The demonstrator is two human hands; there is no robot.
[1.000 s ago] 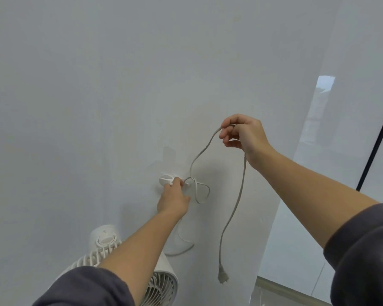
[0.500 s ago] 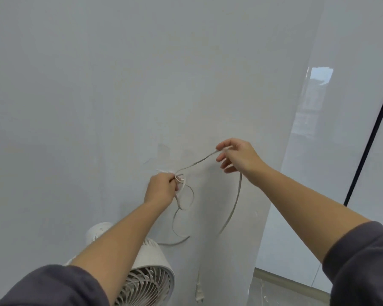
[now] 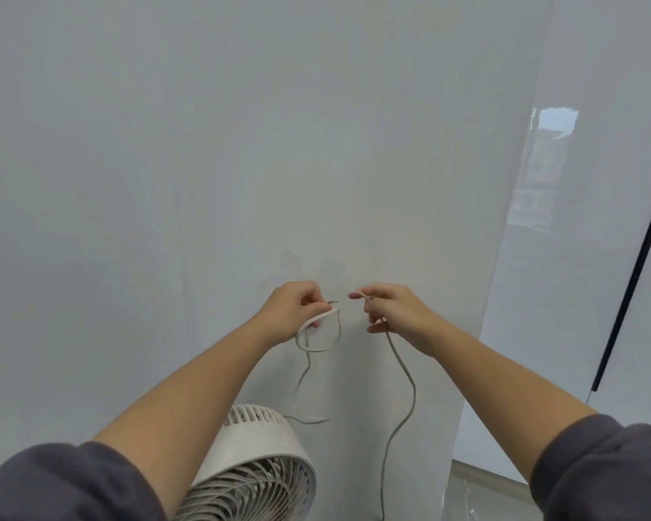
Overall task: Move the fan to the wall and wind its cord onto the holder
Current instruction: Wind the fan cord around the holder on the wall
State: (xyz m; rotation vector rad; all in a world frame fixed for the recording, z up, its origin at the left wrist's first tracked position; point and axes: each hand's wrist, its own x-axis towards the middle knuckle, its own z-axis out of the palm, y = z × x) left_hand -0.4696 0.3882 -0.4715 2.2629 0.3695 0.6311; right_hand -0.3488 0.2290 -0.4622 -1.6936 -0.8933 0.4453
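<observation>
Winding stage imo: fan [image 3: 256,464] sits low at abt 6 o'clock in view, right up against the wall [image 3: 203,182]. So the move part looks done and it's the cord [image 3: 413,389] that's left.

Cord is thin, light and floppy, zero stiffness. It droops in slack curves and will prob slip off a peg if there's no tension on it. Not fragile, maybe a bit slick. Best place to take it is close to the holder, w/ a short run btwn the hands, not way down the hanging part. The far end runs out of frame at 6 o'clock, so can't see the plug, but I'd expect that end to swing.

Left hand [image 3: 290,312] is just below centre, fingers curled round what looks like the pale lip of the holder [image 3: 329,313] on the wall. Most of the holder is hidden behind the knuckles, so can't say how many turns are on. One small loop [image 3: 318,349] hangs at its 6 o'clock, and the cord trails on down to the fan.

Right hand [image 3: 395,314] is at 3 o'clock of the left, near but not touching. Thumb + fingers are clamped on the cord, w/ a bend poking out toward 9 o'clock. Both forearms reach up and out from grey sleeves [image 3: 72,483], wrists roughly level.
</observation>
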